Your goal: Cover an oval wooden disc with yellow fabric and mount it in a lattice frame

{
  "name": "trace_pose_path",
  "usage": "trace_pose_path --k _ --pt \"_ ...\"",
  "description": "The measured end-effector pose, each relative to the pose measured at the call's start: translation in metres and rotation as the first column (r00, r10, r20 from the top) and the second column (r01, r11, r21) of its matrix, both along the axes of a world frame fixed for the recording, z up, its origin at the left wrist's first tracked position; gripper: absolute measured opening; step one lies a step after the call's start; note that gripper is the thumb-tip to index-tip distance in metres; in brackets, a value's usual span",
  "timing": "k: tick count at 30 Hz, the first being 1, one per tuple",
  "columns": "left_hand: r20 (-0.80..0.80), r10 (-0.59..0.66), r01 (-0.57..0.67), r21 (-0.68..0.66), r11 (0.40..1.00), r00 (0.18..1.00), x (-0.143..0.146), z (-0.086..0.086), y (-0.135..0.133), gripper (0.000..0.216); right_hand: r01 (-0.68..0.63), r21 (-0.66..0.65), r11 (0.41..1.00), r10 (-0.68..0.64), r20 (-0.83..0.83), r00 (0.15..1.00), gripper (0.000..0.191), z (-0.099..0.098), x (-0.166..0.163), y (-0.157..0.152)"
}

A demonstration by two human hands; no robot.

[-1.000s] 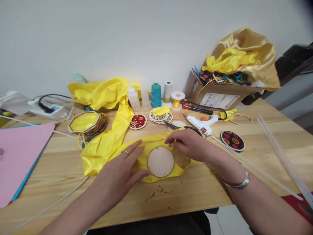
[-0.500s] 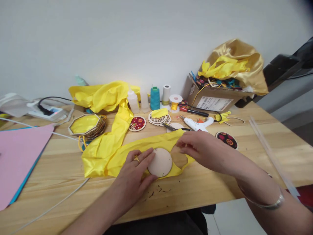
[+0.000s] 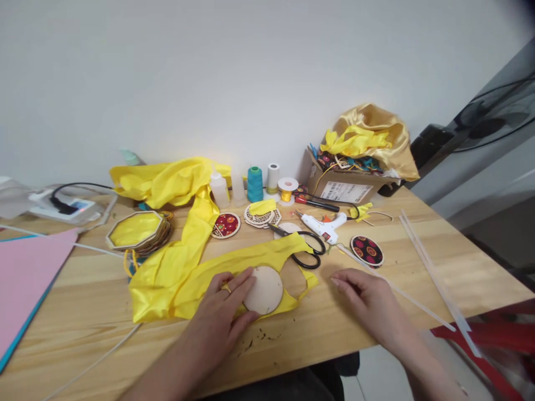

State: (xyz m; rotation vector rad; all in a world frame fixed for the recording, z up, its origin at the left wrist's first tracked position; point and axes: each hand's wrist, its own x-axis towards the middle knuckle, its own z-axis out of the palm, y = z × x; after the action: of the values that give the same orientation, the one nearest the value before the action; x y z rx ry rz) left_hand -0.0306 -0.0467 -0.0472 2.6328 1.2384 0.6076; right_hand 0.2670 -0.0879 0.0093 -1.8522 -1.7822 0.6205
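A round wooden disc (image 3: 264, 289) lies on a strip of yellow fabric (image 3: 196, 267) near the front of the wooden table (image 3: 418, 273). My left hand (image 3: 219, 317), wearing a ring, lies flat on the fabric with its fingertips pressing the disc's left edge. A round hole is cut in the fabric just right of the disc. My right hand (image 3: 370, 303) hovers over bare wood to the right of the fabric, fingers loosely stretched and holding nothing. Black-handled scissors (image 3: 301, 248) lie just behind the fabric.
A white glue gun (image 3: 324, 227), a patterned disc (image 3: 366, 250), thread spools (image 3: 254, 184) and squeeze bottles stand behind. A cardboard box (image 3: 343, 186) of fabric scraps sits back right. Octagonal wooden frames (image 3: 137, 231) and pink paper (image 3: 25, 278) are left; long glue sticks (image 3: 430, 273) lie right.
My right hand has let go of the fabric and moved right onto bare table. The left hand stays on the disc. The camera has tilted up and right.
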Motion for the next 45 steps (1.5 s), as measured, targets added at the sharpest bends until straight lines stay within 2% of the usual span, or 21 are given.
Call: trace_pose_path --k 5,8,11,14,17,19,22,25,28,32,35,42,45 --pt "-0.008 -0.009 0.009 0.002 1.000 1.000 0.000 0.005 0.000 0.047 -0.010 0.068 0.998 0.012 -0.023 1.000 0.024 -0.001 -0.013 0.010" --pt "-0.004 0.000 0.000 -0.007 1.000 1.000 -0.001 0.004 0.000 0.048 -0.007 0.094 0.996 0.001 0.058 0.998 0.023 0.001 -0.008 0.024" --pt "0.007 0.017 -0.017 -0.006 1.000 1.000 -0.001 0.001 -0.001 0.048 0.037 0.094 0.995 -0.056 0.211 0.976 0.025 0.006 0.002 0.037" --pt "-0.008 0.005 -0.005 0.018 1.000 1.000 -0.001 0.003 0.000 0.048 0.107 0.130 0.986 -0.151 0.401 0.904 0.028 0.016 0.016 0.049" --pt "-0.022 -0.011 0.013 0.068 0.998 1.000 0.000 0.007 0.001 0.048 0.150 0.103 0.983 -0.182 0.579 0.795 0.029 0.030 0.038 0.063" --pt "-0.021 -0.012 0.014 0.097 0.995 1.000 0.000 0.008 0.002 0.048 0.184 0.103 0.977 -0.207 0.636 0.744 0.030 0.039 0.055 0.071" --pt "-0.024 -0.010 0.013 0.120 0.993 1.000 0.000 0.006 0.001 0.048 0.194 0.130 0.972 -0.231 0.652 0.722 0.031 0.048 0.070 0.084" --pt "-0.024 -0.001 0.004 0.126 0.992 1.000 0.000 0.003 -0.001 0.049 0.090 0.113 0.989 -0.143 0.668 0.730 0.031 0.050 0.062 0.101" --pt "0.000 0.032 -0.031 0.139 0.990 0.999 -0.001 0.003 -0.002 0.048 -0.026 0.030 0.999 -0.003 0.707 0.707 0.027 0.044 0.039 0.126" --pt "0.056 0.058 -0.067 0.175 0.982 0.997 -0.005 0.007 -0.003 0.041 0.005 -0.079 0.997 0.058 0.774 0.631 0.021 0.032 0.022 0.157" --pt "0.097 0.061 -0.080 0.212 0.974 0.993 -0.008 0.011 -0.003 0.038 0.048 -0.135 0.990 0.082 0.806 0.586 0.033 0.026 0.021 0.169" --pt "0.155 0.062 -0.095 0.216 0.972 0.986 -0.008 0.017 -0.005 0.032 0.036 -0.166 0.985 0.121 0.835 0.536 0.037 0.023 0.025 0.174" --pt "0.155 0.059 -0.092 0.219 0.971 0.986 -0.008 0.017 -0.006 0.035 0.000 -0.147 0.989 0.125 0.840 0.528 0.021 0.034 0.021 0.169"
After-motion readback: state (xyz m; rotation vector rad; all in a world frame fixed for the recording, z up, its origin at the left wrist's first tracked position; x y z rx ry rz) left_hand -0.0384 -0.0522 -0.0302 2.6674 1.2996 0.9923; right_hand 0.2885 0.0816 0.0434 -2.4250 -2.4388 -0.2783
